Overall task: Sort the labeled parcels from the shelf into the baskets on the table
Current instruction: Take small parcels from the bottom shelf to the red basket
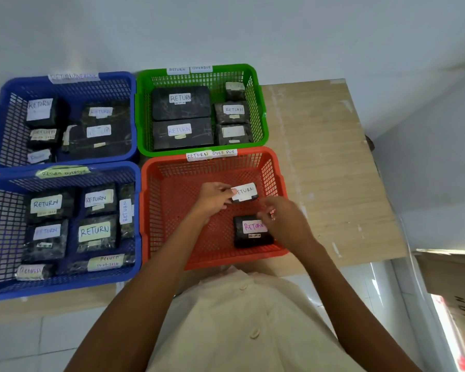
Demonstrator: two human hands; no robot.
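Here, the placing step of the sort is in hand. The left hand (212,198) pinches a small parcel (246,192) between thumb and curled fingers, gripping it by its left end, so that the white slip reading RETURN faces up. The parcel hangs just inside the red basket (167,189), above the mesh floor and not visibly resting on it. The right hand (285,221) lies just right of and nearer the body than the left hand, its fingers partly bent over the upper right corner of a second parcel (249,232), which lies flat on the basket floor. Whether those fingers grip that parcel or merely touch it cannot be told. A paper tag (211,154) on the rim beyond both hands reads RETURN OVER DUE. Further beyond the hands stands the green basket (141,116), and to the left of the left hand the blue baskets (65,284), all already holding dark wrapped parcels on the table (320,157). The shelf is out of view.

Judged from this layout, the next move calls for lowering the held parcel onto bare mesh beside the second parcel, label upward, then loosening the pinch. Space remains ample to the left of the left hand.
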